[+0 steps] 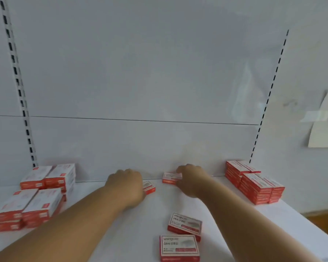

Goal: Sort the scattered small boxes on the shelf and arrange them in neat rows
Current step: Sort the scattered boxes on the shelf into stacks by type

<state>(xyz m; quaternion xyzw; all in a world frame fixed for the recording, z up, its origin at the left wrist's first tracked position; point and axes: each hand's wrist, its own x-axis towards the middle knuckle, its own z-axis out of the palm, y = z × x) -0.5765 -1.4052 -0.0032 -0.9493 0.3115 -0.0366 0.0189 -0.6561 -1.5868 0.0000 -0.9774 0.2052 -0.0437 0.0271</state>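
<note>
Two hands reach deep onto the white shelf (106, 231)! The left hand (126, 183) covers a small red-and-white box (149, 187) at twelve o'clock, its fingers curled over and hidden, so I cannot tell the grip. The right hand (190, 178) pinches another box (171, 177) at one o'clock by the back wall. Two loose boxes (185, 225) lie at six o'clock; stacks (36, 197) at nine and stacks (257, 184) at three.

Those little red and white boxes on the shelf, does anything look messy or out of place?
Yes. Two loose boxes lie near the front edge, turned at different angles, apart from the stacks at left and right. At the back, the left hand and right hand each touch another stray box.
</note>
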